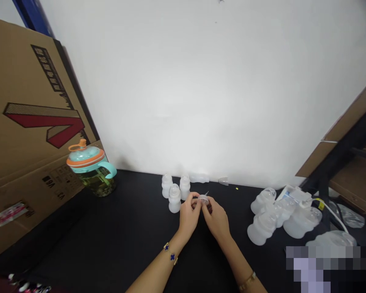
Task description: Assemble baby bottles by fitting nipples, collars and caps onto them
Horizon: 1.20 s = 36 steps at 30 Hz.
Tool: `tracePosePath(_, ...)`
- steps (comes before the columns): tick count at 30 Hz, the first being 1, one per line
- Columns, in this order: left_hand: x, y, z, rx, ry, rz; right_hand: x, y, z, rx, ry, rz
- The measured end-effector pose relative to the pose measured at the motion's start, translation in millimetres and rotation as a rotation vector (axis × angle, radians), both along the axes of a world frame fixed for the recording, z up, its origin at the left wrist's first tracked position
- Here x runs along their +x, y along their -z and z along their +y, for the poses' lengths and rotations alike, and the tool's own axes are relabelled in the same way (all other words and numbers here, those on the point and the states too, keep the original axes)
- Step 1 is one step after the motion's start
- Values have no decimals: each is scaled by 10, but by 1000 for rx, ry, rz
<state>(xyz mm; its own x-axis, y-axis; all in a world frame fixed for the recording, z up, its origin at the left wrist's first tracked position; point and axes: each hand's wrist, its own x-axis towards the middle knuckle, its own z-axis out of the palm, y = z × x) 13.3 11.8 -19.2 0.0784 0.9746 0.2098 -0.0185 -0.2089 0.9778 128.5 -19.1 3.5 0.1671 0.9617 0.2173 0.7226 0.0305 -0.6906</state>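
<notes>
Black table [118, 244], jug [93, 181] left; bottles [174, 201] flanking fingers [205, 211]

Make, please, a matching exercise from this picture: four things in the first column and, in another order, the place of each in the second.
Things
1. turquoise-and-orange lidded jug
2. small translucent plastic piece
3. bracelet with dark blue ornaments
4. group of three baby bottles

Places
A. around the left wrist
B. standing on the black tabletop, close to the left hand
C. beside the large cardboard box
D. held between the left hand and the right hand

Right pairs: 1-C; 2-D; 3-A; 4-B
</notes>
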Motion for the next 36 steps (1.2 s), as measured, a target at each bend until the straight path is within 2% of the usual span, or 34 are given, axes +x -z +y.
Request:
tracePosePath(5, -1, -2, -10, 30, 25, 22, -2, -4, -1, 1, -9, 15)
tracePosePath(16, 12, -15, 5, 79, -23, 36, 24, 49, 25, -12, 12, -25)
tracePosePath(21, 20, -22, 11, 51, -52, 25, 18, 46, 17, -11, 6, -25)
tracePosePath(36, 27, -59, -15, 11, -6, -96, 14, 13, -7, 6, -43, 75)
